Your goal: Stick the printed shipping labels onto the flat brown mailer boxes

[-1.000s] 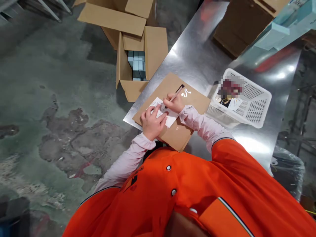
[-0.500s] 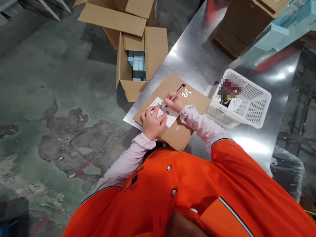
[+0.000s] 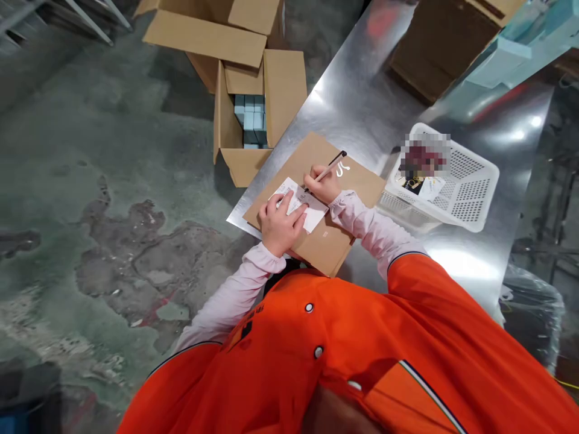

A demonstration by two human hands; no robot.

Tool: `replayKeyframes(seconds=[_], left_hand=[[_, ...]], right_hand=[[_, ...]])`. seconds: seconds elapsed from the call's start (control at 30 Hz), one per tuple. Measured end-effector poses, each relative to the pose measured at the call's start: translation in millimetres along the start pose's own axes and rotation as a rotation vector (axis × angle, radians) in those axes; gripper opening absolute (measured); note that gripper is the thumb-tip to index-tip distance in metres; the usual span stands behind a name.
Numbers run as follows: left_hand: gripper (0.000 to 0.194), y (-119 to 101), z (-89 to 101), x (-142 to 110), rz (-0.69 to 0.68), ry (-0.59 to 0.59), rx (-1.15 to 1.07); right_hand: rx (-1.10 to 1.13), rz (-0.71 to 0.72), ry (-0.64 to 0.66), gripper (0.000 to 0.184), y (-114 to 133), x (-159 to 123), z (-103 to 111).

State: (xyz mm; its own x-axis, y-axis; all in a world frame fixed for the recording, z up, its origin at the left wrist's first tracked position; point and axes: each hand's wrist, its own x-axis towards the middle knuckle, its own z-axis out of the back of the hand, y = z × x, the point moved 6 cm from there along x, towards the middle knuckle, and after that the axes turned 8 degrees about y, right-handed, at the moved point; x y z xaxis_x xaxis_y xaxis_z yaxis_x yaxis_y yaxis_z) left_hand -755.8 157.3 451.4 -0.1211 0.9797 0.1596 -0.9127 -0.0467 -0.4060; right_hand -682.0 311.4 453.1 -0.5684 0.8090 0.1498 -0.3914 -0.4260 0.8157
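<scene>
Open carton [image 3: 284,90] of blue boxes [image 3: 248,119] at far left; left hand [image 3: 280,222] spread flat, pressing slip [image 3: 293,196] onto cardboard sheet [image 3: 326,240]; right hand [image 3: 322,185] pinching pen [image 3: 327,173], tip on slip, slightly repositioned since last frame; steel table [image 3: 357,102], then basket [image 3: 470,196], at right.

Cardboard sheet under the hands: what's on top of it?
A white paper slip, pressed by the left hand; the right hand holds a pen to it. A white mark sits nearby. The cardboard under slip and hands is hidden.
</scene>
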Motion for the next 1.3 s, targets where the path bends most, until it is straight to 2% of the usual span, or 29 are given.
replayKeyframes(seconds=[0.1, 0.57, 0.73, 1.1, 1.3], left_hand=[[0.030, -0.7, 0.8, 0.2, -0.004, -0.005, 0.010], [0.031, -4.2, 2.3, 0.7, -0.003, 0.027, 0.015], [0.031, -3.5, 2.0, 0.9, 0.016, 0.047, -0.013], [0.031, -1.8, 1.2, 1.0, 0.019, 0.049, -0.116], [0.031, -2.1, 1.4, 1.5, 0.021, 0.050, -0.093]], right_hand=[[-0.012, 0.000, 0.043, 0.041, 0.1, 1.0, -2.9], [-0.001, 0.004, 0.051, 0.043, -2.0, 1.0, -6.2], [0.012, -0.008, 0.102, 0.041, -1.6, 1.6, -9.0], [0.025, 0.021, 0.084, 0.039, 0.2, 3.1, -6.8], [-0.004, -0.025, 0.138, 0.038, 5.7, 3.1, -5.2]])
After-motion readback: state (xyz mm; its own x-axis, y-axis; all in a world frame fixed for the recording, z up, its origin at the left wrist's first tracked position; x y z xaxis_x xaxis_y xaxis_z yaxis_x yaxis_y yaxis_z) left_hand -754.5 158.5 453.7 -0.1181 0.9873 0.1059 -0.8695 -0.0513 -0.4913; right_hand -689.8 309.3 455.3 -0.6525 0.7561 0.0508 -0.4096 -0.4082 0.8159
